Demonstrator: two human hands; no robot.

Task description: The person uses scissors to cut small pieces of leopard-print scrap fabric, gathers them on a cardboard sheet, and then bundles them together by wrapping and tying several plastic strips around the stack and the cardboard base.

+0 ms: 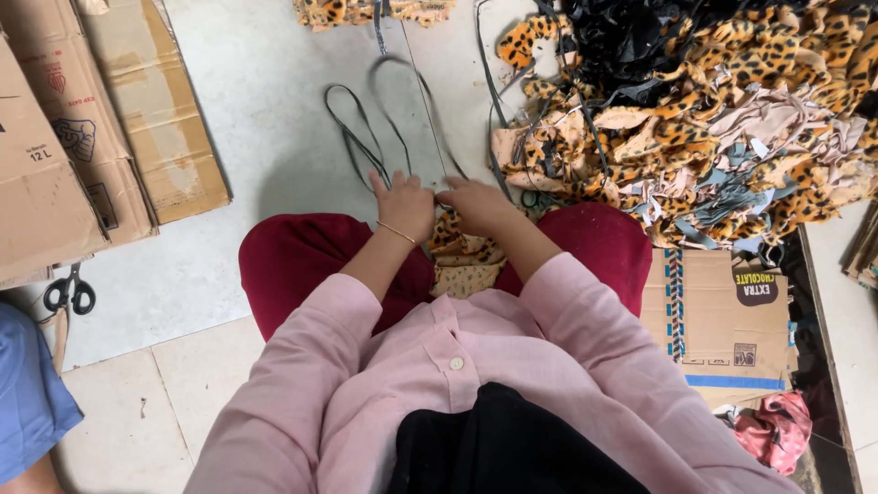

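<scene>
On the lap, between red-trousered knees, I see both hands meet over a small leopard-print fabric piece (462,261) that drapes down toward the pink shirt. The left hand (405,206), with a thin bangle at the wrist, rests fingers-down on the upper edge of the fabric, and its grip looks narrow, closed against the cloth, though I cannot tell exactly what the fingertips pinch. The right hand (477,206) sits just beside it, touching or nearly touching, with its grip curled shut on the same edge; I judge the two hands hold the piece together so it stays taut and close to the body, where it is easy to work. A thin dark strap (366,137) loops out across the pale floor (265,119) from the hands, lying slack, probably because it is fed from that side. To the right a large heap of leopard-print scraps (704,119), mixed with beige and black cloth, lies within reach of the right arm. Flattened cardboard boxes (91,137) lie to the left, well apart, and black-handled scissors (69,293) rest on the floor by them, near the left knee. Another cardboard sheet (722,320) lies under the right knee's side, with a red cloth bundle (776,430) at its corner.
</scene>
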